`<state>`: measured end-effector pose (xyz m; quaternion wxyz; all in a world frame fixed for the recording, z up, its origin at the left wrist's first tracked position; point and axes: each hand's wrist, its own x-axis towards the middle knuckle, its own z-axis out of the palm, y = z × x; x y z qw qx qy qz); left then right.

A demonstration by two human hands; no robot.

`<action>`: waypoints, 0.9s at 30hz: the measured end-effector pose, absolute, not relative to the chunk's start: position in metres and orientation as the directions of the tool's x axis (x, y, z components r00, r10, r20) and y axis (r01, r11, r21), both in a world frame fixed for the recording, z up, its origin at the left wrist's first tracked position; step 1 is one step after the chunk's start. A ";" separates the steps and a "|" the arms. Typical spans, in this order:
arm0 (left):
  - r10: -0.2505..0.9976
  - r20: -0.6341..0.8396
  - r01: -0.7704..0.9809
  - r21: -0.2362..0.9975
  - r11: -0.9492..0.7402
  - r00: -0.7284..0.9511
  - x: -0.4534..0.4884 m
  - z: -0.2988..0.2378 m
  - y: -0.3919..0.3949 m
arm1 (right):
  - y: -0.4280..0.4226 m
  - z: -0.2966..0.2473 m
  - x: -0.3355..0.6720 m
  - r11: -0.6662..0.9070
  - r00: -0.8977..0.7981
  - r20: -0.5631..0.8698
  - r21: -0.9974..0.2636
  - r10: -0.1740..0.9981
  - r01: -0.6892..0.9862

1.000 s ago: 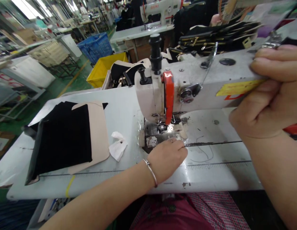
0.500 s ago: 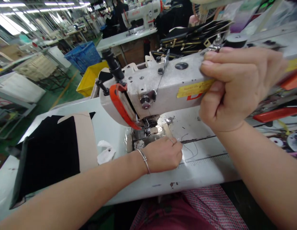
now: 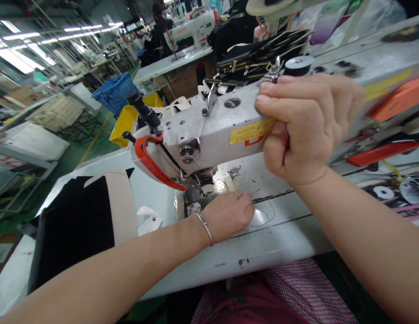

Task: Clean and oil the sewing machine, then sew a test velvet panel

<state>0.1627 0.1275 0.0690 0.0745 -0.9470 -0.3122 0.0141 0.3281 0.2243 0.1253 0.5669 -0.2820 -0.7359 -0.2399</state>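
A white sewing machine [image 3: 209, 130] with an orange-red guard [image 3: 151, 164] stands on the pale table [image 3: 280, 238]. My right hand [image 3: 304, 126] is wrapped round the machine's arm, over a yellow label [image 3: 246, 132]. My left hand [image 3: 229, 213], with a bracelet on the wrist, rests closed on the machine bed just under the needle area [image 3: 204, 182], fingers pinched at a dark thread [image 3: 263, 211] that loops over the table. What the fingers hold is hidden.
A stack of black and beige pieces [image 3: 84, 220] lies at the left, with a crumpled white scrap [image 3: 150, 220] beside it. Yellow [image 3: 126, 119] and blue [image 3: 114, 90] bins stand behind. Black bags with gold trim [image 3: 259, 54] pile up behind the machine. Another sewing station [image 3: 189, 33] is farther back.
The view has swung and tilted, so the machine now appears slanted and farther left. My right hand stays clamped on the machine arm. My left hand stays by the needle plate.
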 end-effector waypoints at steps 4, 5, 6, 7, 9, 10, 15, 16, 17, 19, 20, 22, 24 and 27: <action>0.663 0.091 0.669 -0.114 -0.734 0.743 0.157 0.063 0.127 | 0.225 0.125 0.329 0.739 -0.202 0.970 0.037 0.135 0.672; 0.655 0.084 0.660 -0.101 -0.745 0.751 0.156 0.064 0.127 | 0.225 0.125 0.329 0.743 -0.203 0.970 0.038 0.133 0.668; 0.633 0.069 0.636 -0.094 -0.766 0.771 0.155 0.066 0.126 | 0.225 0.125 0.329 0.746 -0.206 0.969 0.035 0.137 0.665; 0.601 0.052 0.603 -0.096 -0.792 0.798 0.154 0.067 0.125 | 0.225 0.125 0.329 0.748 -0.208 0.968 0.033 0.142 0.662; 0.540 0.030 0.539 -0.126 -0.833 0.841 0.154 0.070 0.125 | 0.225 0.125 0.329 0.750 -0.207 0.968 0.034 0.139 0.661; 0.524 0.029 0.522 -0.146 -0.840 0.851 0.155 0.071 0.125 | 0.226 0.125 0.329 0.749 -0.206 0.969 0.038 0.133 0.662; 0.580 0.051 0.579 -0.170 -0.797 0.813 0.155 0.069 0.128 | 0.225 0.125 0.328 0.732 -0.203 0.968 0.031 0.147 0.681; 0.584 0.046 0.583 -0.153 -0.798 0.811 0.153 0.070 0.128 | 0.224 0.125 0.328 0.730 -0.202 0.968 0.032 0.146 0.683; 0.578 0.035 0.577 -0.136 -0.805 0.815 0.151 0.070 0.129 | 0.224 0.125 0.328 0.727 -0.204 0.968 0.033 0.148 0.686; 0.540 0.014 0.538 -0.117 -0.835 0.841 0.147 0.073 0.128 | 0.224 0.125 0.329 0.717 -0.211 0.966 0.042 0.148 0.695; 0.519 0.004 0.515 -0.119 -0.849 0.855 0.146 0.074 0.127 | 0.224 0.125 0.330 0.709 -0.219 0.964 0.049 0.150 0.703; 0.491 -0.017 0.485 -0.130 -0.865 0.871 0.147 0.077 0.125 | 0.224 0.126 0.331 0.688 -0.237 0.956 0.054 0.175 0.723; 0.480 -0.035 0.471 -0.139 -0.871 0.877 0.152 0.080 0.124 | 0.224 0.125 0.331 0.685 -0.241 0.953 0.053 0.182 0.727; 0.471 -0.044 0.459 -0.158 -0.874 0.881 0.162 0.081 0.125 | 0.226 0.125 0.329 0.723 -0.211 0.968 0.048 0.137 0.690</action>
